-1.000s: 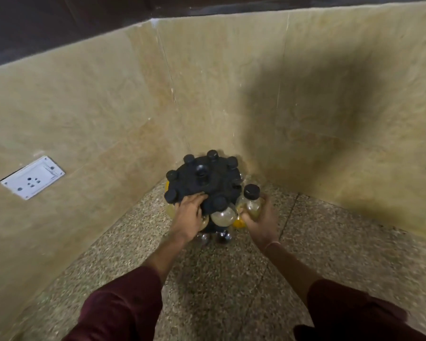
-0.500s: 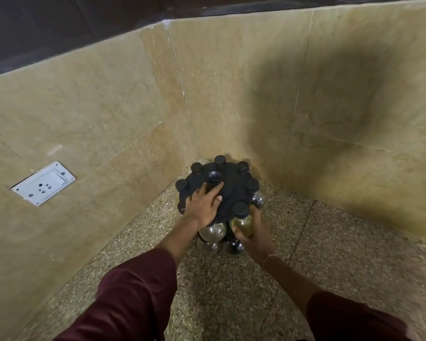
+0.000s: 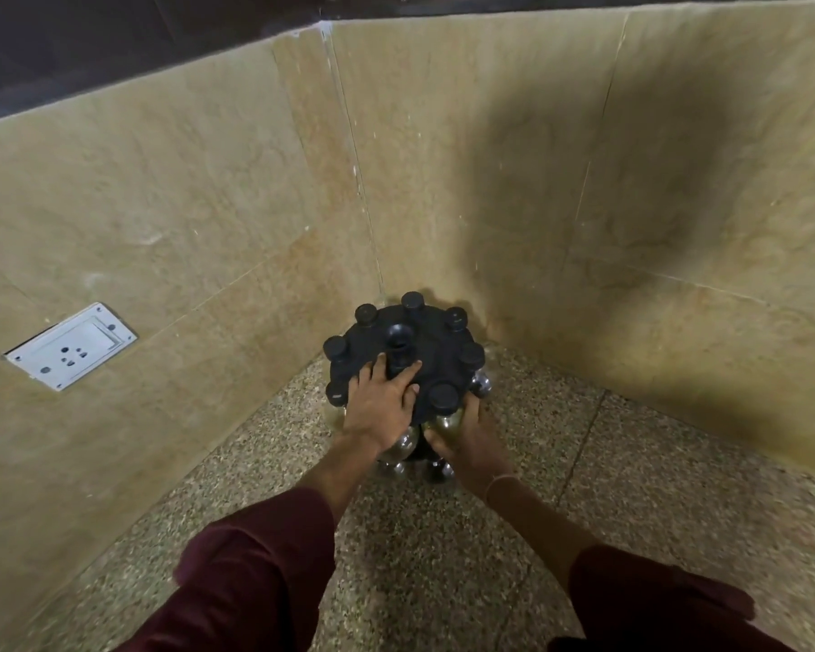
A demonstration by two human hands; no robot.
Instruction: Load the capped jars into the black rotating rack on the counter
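The black rotating rack (image 3: pixel 431 350) stands in the corner of the speckled counter (image 3: pixel 443 557), with several black-capped jars hanging around its round top. My left hand (image 3: pixel 379 407) lies flat on the rack's top, fingers spread beside the centre post (image 3: pixel 399 343). My right hand (image 3: pixel 469 440) wraps the glass body of a capped jar (image 3: pixel 443 400) seated at the rack's near edge, its black cap showing above the top. More round glass jars (image 3: pixel 403 442) hang below, partly hidden by my hands.
Beige stone walls (image 3: pixel 490 181) meet right behind the rack. A white socket plate (image 3: pixel 69 345) sits on the left wall. My dark red sleeves (image 3: pixel 255 581) fill the bottom of the view.
My right hand brought the jar from the rack's right side into the near edge slot. My left hand slid from the rim up onto the top, near the centre post.
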